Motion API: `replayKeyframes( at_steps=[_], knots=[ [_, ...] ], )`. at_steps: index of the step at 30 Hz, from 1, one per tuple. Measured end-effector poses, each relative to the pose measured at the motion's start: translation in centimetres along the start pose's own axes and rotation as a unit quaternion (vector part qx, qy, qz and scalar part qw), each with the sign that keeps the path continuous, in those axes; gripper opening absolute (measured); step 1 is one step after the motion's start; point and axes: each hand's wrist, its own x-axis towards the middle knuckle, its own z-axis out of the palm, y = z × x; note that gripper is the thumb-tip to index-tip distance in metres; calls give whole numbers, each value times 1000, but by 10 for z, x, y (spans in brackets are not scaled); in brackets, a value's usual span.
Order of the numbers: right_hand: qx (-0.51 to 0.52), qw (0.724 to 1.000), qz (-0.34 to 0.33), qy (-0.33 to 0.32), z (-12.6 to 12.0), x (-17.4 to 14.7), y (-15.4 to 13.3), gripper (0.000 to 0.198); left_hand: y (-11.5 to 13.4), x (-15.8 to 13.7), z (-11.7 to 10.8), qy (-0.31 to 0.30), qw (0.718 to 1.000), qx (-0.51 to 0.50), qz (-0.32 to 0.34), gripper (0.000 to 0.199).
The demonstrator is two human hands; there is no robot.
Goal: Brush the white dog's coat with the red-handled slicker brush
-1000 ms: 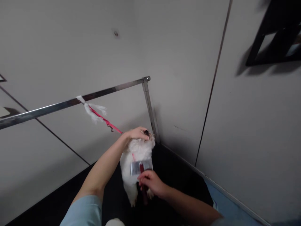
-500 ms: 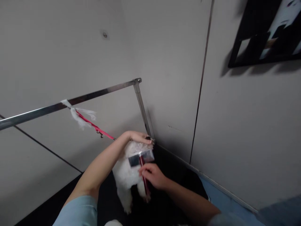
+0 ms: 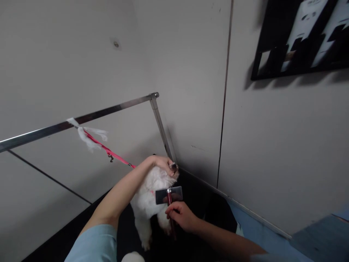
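A white curly-coated dog (image 3: pixel 145 205) stands on a black surface, its dark nose tipped upward. Around its muzzle is my left hand (image 3: pixel 163 164), closed, with the arm reaching across the dog's neck and back. My right hand (image 3: pixel 181 215) grips the red handle of a slicker brush (image 3: pixel 161 197). The flat back of the brush head faces me, in front of the dog's chest and below its chin; whether the pins touch the coat is hidden. A pink-red leash (image 3: pixel 117 156) runs from the dog's neck up to a metal bar.
The metal bar (image 3: pixel 100 113) crosses at the left and joins a slanted post (image 3: pixel 160 125) near the wall corner. White cloth (image 3: pixel 85 136) is knotted on the bar. A black rack of tools (image 3: pixel 300 40) hangs at upper right. Blue flooring (image 3: pixel 253 222) shows at lower right.
The brush has come down from beside the dog's face to chest height. My left hand has shifted around the muzzle, and the nose now points higher. The view has turned slightly right.
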Motion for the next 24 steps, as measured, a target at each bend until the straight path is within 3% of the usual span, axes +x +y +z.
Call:
replayKeyframes(
  at_steps=[2,4,8,10,14,16,18,20,22,24],
  knots=[
    [-19,997,27,-64,1,-4,-4,16,-3,3,2,45,999,-5,12,36],
    [-44,994,5,-98,0,1,-16,15,-3,-1,3,74,997,-22,23,35],
    [-80,989,-109,65,2,29,-29,15,-3,-15,7,136,989,-46,36,34],
    [-73,988,-99,92,10,31,-14,15,-4,-22,11,177,982,-39,44,32],
    [-35,997,30,-60,27,10,18,15,-10,-29,17,244,969,-11,46,31],
    [-41,996,1,-78,27,10,11,15,-12,-31,17,256,966,-6,31,32],
    [-68,994,-81,-3,22,21,-6,16,-13,-34,18,261,965,-7,24,33],
    [-82,987,-119,66,19,32,-18,16,-12,-37,19,262,965,-8,30,34],
    [-63,990,-109,63,19,35,-19,20,-12,-40,22,258,965,-5,54,34],
    [-14,996,-81,19,22,30,-14,25,-12,-44,25,251,965,-2,75,34]
  ],
)
